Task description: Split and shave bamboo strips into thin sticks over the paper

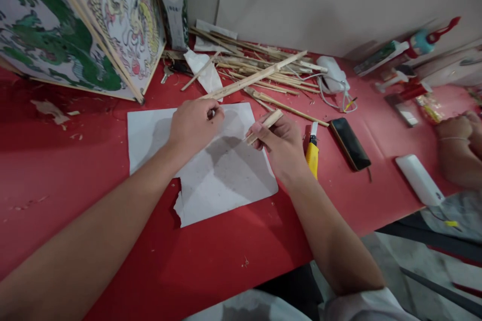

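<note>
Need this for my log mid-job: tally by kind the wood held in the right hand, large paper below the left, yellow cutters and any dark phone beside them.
Wooden piece in the right hand: 1
Large paper sheet below the left hand: 1
Yellow cutter: 1
Dark phone beside it: 1
Total: 4
The stick pile is too tangled to count, so left out.

Ahead and to the left of my left fingers [217, 119], I have wood-framed paper panels painted with dragons [145, 27], a white-capped carton [175, 17] just beside them and a metal key [166, 74] in front of it. To the right of my right fingers [264, 134] lie a dark smartphone [350, 144] and, farther out, a white power bank [417, 177]. Ahead and right of those same fingers sits a white adapter [332, 72] with a looped cable [350, 104].
</note>
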Motion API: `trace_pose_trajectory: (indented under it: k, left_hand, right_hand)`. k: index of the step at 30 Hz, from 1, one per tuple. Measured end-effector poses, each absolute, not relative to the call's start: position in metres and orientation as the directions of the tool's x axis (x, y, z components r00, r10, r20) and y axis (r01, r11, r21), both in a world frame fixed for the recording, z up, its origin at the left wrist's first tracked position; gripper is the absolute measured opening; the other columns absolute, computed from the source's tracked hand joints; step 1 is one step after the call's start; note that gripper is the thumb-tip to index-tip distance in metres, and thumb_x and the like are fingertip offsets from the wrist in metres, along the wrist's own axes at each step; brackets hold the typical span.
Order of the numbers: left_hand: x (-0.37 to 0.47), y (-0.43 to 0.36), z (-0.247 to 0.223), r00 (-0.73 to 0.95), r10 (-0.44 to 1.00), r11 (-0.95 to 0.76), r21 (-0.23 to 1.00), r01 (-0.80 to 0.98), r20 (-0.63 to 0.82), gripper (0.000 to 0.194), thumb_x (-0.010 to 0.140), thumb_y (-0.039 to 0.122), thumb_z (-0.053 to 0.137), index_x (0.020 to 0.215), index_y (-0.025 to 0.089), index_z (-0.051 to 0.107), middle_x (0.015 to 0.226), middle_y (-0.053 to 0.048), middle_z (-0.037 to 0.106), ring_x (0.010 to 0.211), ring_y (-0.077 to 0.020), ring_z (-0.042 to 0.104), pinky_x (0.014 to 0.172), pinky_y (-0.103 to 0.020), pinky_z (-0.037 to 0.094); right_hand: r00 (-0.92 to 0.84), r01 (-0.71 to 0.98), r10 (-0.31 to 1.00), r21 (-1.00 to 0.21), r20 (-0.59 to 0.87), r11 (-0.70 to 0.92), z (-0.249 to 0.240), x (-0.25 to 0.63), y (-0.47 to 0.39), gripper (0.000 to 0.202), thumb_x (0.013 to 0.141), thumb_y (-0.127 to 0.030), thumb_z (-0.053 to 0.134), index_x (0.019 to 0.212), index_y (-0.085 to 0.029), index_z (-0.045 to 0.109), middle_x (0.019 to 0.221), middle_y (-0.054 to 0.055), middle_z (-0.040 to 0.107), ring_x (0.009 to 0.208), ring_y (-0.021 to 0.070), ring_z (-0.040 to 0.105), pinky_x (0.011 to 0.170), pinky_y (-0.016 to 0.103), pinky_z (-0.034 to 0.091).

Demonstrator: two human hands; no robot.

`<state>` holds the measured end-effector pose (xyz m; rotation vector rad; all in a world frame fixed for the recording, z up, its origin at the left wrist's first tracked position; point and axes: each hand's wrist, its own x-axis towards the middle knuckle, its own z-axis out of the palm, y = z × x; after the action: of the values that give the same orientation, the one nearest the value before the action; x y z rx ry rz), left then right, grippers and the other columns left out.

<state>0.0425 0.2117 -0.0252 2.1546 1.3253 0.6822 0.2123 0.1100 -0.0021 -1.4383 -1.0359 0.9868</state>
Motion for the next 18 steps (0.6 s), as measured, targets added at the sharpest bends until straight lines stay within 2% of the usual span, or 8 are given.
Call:
trace_pose_trajectory:
  k: [4,8,15,18]
  left_hand:
    - [0.042,0.21,-0.021,0.409,0.9,-0.407,0.63,0.661,0.152,0.024,0.092,0.033,0.054,0.081,0.023,0.073,0.082,-0.005,0.074,0.075,-0.0215,0.061,0.066,-0.035,0.035]
    - [0.043,0.209,-0.02,0.4,0.904,-0.398,0.633,0.664,0.15,0.025,0.092,0.032,0.053,0.077,0.023,0.071,0.079,-0.005,0.072,0.073,-0.0208,0.059,0.065,-0.035,0.033]
    - [0.044,0.211,-0.026,0.393,0.91,-0.38,0.646,0.662,0.133,0.023,0.092,0.032,0.053,0.08,0.025,0.071,0.079,-0.005,0.07,0.081,-0.0227,0.061,0.069,-0.034,0.039]
    - [0.044,0.211,-0.028,0.387,0.911,-0.381,0.647,0.661,0.142,0.024,0.093,0.032,0.052,0.08,0.025,0.071,0.08,-0.005,0.071,0.082,-0.0227,0.061,0.07,-0.034,0.04]
  right_hand:
    - [0.241,0.256,0.969,-0.967,0.051,-0.013,-0.011,0.209,0.11,0.021,0.086,-0.036,0.075,0.078,-0.024,0.061,0.065,-0.002,0.063,0.055,0.0131,0.055,0.055,0.03,0.044]
    - [0.185,0.485,0.975,-0.875,0.123,0.019,-0.02,0.209,0.109,0.019,0.091,-0.026,0.067,0.074,-0.024,0.059,0.066,-0.002,0.06,0.06,0.0145,0.056,0.059,0.031,0.042]
    - [0.116,0.756,0.973,-0.653,0.202,0.046,-0.016,0.199,0.107,0.018,0.09,-0.027,0.066,0.073,-0.024,0.06,0.07,0.0,0.065,0.057,0.0143,0.054,0.06,0.032,0.041]
    - [0.119,0.734,0.973,-0.677,0.2,0.049,-0.016,0.2,0.107,0.019,0.089,-0.028,0.067,0.072,-0.024,0.06,0.071,0.0,0.066,0.059,0.0148,0.055,0.061,0.032,0.042]
